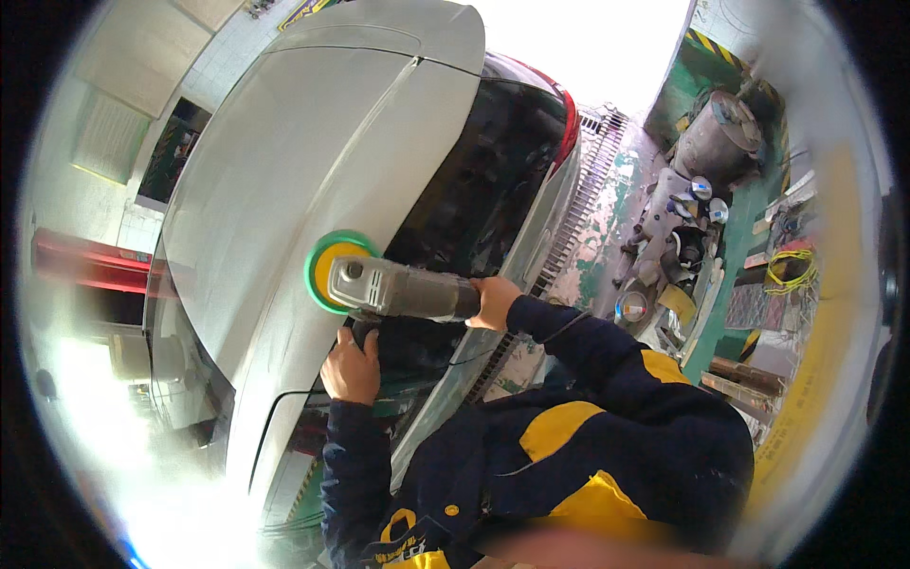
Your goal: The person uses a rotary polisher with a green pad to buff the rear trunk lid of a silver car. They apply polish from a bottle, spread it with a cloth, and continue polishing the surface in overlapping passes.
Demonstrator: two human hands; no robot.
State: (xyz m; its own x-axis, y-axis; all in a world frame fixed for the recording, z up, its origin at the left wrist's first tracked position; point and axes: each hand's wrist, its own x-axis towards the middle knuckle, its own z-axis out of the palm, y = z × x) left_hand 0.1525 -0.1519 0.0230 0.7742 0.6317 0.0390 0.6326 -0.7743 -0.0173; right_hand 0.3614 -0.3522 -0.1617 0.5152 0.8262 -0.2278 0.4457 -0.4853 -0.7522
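Note:
A grey power polisher (pixel 408 289) lies level over the side of a pale grey car (pixel 294 142). Its round pad, yellow with a green rim (pixel 312 280), is at the painted panel; whether it presses on the paint cannot be told. My left hand (pixel 351 370) is closed around the black side handle near the pad. At the tool's rear end, my right hand (pixel 495 302) grips the dark body. Below the tool runs the car's dark glossy side section (pixel 474 180), partly covered by the machine and my arms.
Along the right, a cluttered bench (pixel 654 237) carries cups, tools and cloths. A large grey drum (pixel 718 137) stands behind it. A yellow coiled cord (pixel 791 270) lies farther right. Slotted floor grating (pixel 592 156) runs beside the car. Something red (pixel 95 261) shows at the left.

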